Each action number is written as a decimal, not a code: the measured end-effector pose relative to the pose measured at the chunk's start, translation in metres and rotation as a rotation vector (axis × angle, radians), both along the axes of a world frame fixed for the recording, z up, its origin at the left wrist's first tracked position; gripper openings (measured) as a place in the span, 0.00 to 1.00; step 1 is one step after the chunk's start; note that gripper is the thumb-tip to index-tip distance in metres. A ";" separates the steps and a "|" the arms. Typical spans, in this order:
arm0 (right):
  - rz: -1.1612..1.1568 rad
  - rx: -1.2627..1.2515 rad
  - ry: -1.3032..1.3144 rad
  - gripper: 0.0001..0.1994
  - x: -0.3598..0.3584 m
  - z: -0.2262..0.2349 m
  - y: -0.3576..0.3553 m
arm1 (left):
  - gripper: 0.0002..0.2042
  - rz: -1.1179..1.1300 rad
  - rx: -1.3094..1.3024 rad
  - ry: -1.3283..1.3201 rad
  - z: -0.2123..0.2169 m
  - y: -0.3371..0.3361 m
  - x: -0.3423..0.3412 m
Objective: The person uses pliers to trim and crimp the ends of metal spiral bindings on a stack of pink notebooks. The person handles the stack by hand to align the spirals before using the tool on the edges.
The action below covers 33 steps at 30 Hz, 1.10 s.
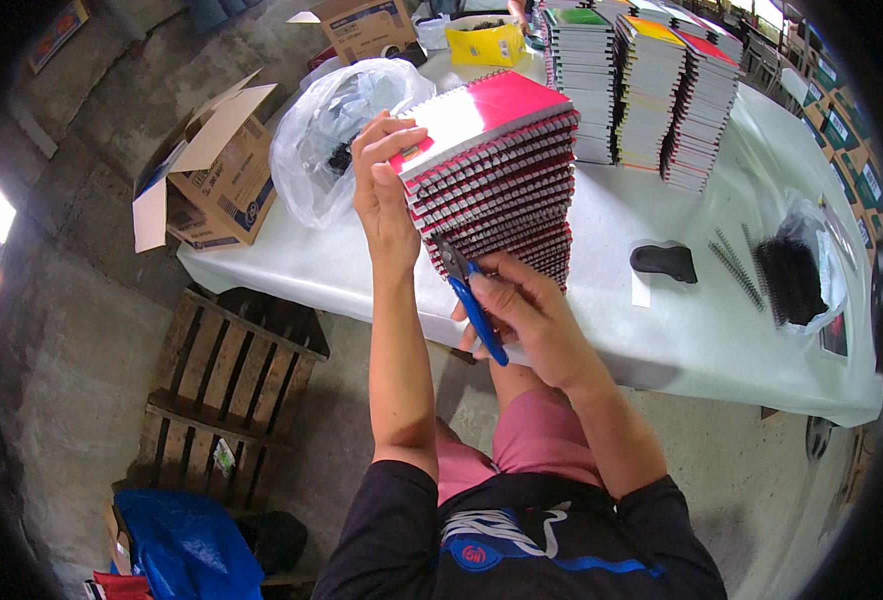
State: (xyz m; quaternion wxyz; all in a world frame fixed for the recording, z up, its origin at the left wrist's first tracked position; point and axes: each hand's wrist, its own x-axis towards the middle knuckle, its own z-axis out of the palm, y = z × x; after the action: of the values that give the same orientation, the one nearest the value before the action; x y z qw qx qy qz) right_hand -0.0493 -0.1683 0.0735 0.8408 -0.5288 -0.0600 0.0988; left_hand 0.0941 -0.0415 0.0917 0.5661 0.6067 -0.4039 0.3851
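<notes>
A tall stack of spiral notebooks (502, 165) with red covers stands at the table's near edge, its black coil bindings facing me. My left hand (387, 185) grips the stack's upper left corner, thumb on the side and fingers over the top cover. In my right hand (527, 300) is a pair of blue-handled cutting pliers (477, 305). Their dark jaws touch or nearly touch the coil ends low on the stack's left side; whether they are closed on a wire I cannot tell.
More notebook stacks (652, 95) stand at the back right of the white-covered table (602, 340). Loose black coils (792, 275) lie at the right near a dark object (664, 262). A clear plastic bag (312, 150), a cardboard box (222, 180) and a yellow container (486, 44) sit left and back.
</notes>
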 end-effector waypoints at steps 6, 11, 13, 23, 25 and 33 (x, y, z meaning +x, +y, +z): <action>-0.917 -1.122 -0.896 0.21 0.005 -0.029 0.010 | 0.26 -0.002 -0.010 0.018 0.003 -0.002 0.001; -0.961 -1.224 -0.954 0.21 0.008 -0.027 0.012 | 0.26 -0.001 -0.004 0.012 0.002 -0.001 0.001; -0.971 -1.244 -0.961 0.20 0.010 -0.027 0.014 | 0.26 -0.006 -0.010 0.012 0.003 -0.002 0.001; -0.297 -0.603 -0.425 0.15 -0.003 -0.013 0.017 | 0.26 0.002 0.002 -0.010 0.001 0.001 -0.001; 0.012 -0.156 -0.063 0.14 -0.007 -0.003 0.012 | 0.26 -0.001 0.009 -0.027 0.001 0.001 0.000; -0.939 -1.253 -0.840 0.21 -0.003 -0.037 0.020 | 0.27 0.012 0.000 0.022 0.004 0.001 -0.001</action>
State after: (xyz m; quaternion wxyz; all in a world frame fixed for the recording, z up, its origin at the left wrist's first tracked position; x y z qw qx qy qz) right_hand -0.0518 -0.1483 0.0363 0.2594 -0.8545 -0.0754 -0.4436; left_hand 0.0935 -0.0400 0.0961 0.5682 0.6132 -0.3942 0.3818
